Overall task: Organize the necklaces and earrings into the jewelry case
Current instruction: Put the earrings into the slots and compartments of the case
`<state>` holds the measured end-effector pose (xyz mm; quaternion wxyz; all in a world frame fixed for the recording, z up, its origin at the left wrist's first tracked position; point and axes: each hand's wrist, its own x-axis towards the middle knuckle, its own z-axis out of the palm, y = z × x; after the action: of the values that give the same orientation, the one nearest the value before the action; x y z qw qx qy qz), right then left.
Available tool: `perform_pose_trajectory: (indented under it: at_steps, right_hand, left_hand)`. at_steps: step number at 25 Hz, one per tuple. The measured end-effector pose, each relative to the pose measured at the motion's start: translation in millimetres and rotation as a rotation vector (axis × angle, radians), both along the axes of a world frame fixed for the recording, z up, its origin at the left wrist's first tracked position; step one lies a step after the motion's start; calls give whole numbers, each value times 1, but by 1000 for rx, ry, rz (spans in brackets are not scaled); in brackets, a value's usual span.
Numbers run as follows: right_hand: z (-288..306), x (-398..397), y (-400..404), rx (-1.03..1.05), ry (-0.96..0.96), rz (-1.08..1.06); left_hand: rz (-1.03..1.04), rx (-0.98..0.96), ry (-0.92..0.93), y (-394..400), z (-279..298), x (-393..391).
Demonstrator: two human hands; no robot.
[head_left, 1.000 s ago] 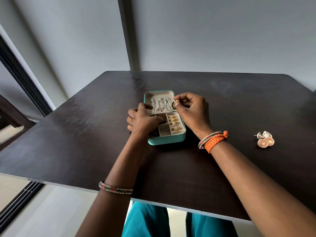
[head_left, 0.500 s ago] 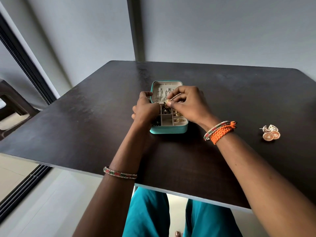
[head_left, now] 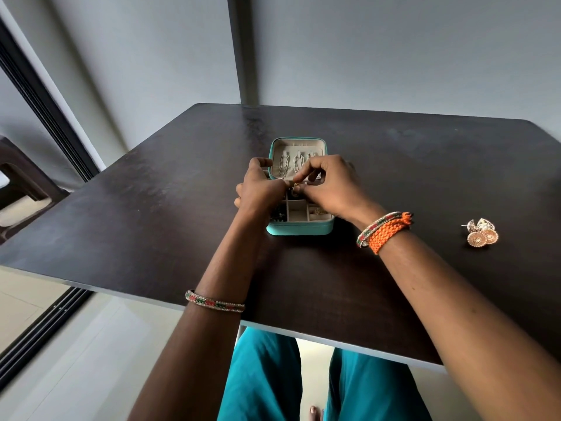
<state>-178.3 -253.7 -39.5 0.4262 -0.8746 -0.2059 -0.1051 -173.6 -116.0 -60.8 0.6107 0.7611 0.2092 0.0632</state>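
A small teal jewelry case lies open in the middle of the dark table. Silver chains hang in its cream lid. Its tray has small compartments, some holding gold pieces. My left hand and my right hand meet over the tray's far end, fingertips pinched together on a small gold earring. The hands hide most of it. A pair of round gold earrings lies on the table to the right, apart from both hands.
The table's near edge runs across the lower view above my teal-clad legs. A dark chair stands beyond the table's left edge. A grey wall rises behind the far edge.
My right hand has brought the small earring from the lid's right side down over the tray. My left hand rose from the case's left side to meet it. The camera shifted.
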Motion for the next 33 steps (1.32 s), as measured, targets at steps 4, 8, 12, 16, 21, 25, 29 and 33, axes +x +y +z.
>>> perform_pose_trajectory:
  at_steps: [4,8,12,16,21,25,29,33]
  right_hand:
    - [-1,2,0,-42,-17,-62]
    - [2,-2,0,-129,-136,-75]
    - [8,-6,-1,-395,-207,-85]
    - [8,-10,1,-419,-190,-85]
    - [13,-11,-1,-356,-209,-93]
    - [12,-12,-1,-375,-194,-64]
    - [22,-14,-4,-237,-241,-110]
    - [30,-16,-12,-111,-305,-178]
  left_hand:
    - [4,-3,-7,0,-1,1]
    - [1,6,-13,1,-1,2]
    - [6,55,-30,-1,0,-1]
    - [-4,66,-21,-2,1,-3]
    - [-19,85,-3,-5,6,-9]
    - [-24,105,-3,-7,12,-14]
    - [43,169,-78,-12,17,-19]
    - [101,439,-169,-25,27,-35]
